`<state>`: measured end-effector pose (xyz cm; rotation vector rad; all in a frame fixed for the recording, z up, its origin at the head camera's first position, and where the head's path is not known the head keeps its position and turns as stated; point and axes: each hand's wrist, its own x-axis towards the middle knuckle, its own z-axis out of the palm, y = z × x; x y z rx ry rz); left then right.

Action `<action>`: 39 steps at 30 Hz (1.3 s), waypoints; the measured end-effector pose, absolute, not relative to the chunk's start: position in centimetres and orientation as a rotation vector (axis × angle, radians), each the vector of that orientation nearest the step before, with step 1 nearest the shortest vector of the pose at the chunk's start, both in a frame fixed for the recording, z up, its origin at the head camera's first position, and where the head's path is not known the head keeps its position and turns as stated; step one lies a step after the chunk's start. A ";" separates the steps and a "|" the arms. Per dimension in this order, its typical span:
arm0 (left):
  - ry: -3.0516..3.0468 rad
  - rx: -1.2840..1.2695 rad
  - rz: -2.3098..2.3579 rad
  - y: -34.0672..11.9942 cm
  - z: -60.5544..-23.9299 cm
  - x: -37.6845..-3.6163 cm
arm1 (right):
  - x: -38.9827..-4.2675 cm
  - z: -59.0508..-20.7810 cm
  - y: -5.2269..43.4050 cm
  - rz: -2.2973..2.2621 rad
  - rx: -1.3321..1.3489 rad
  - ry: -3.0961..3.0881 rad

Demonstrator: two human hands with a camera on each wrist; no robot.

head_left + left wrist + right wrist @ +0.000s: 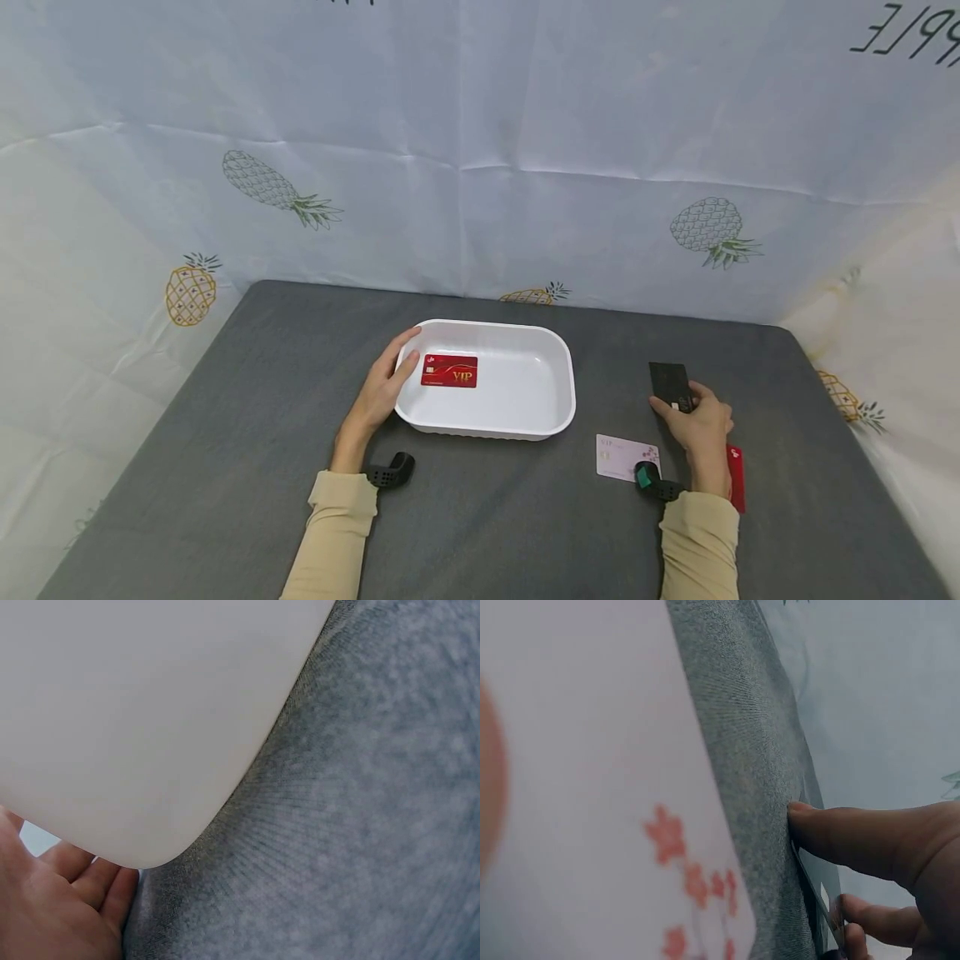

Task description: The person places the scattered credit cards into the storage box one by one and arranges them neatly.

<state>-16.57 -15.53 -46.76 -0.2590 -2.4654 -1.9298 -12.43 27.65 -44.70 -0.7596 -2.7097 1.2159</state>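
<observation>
The right hand [701,429] is pinching a black card [670,385] by its near edge, lifting it just off the grey table [225,467], right of the white tray [525,429]. The left hand [382,387] is resting open, fingers straight against the tray's left rim. A red card [449,371] is lying inside the tray; a pale card [618,456] is lying beside the right wrist.

A makeshift recording booth: a grey felt-covered table [225,467] walled on 3 sides by creased white pineapple-print sheeting [480,150], with no room visible
</observation>
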 end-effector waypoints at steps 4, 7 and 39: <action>-2.461 -0.261 -1.933 -15.6 -46.8 -16.6 | -12.5 -44.7 27.7 1.197 -0.691 -2.688; -2.463 -0.265 -1.925 -15.6 -46.8 -16.6 | -12.7 -44.7 27.7 1.187 -0.620 -2.674; -2.412 -0.329 -1.970 -15.7 -46.8 -16.6 | -12.5 -44.6 27.8 0.993 -0.535 -2.727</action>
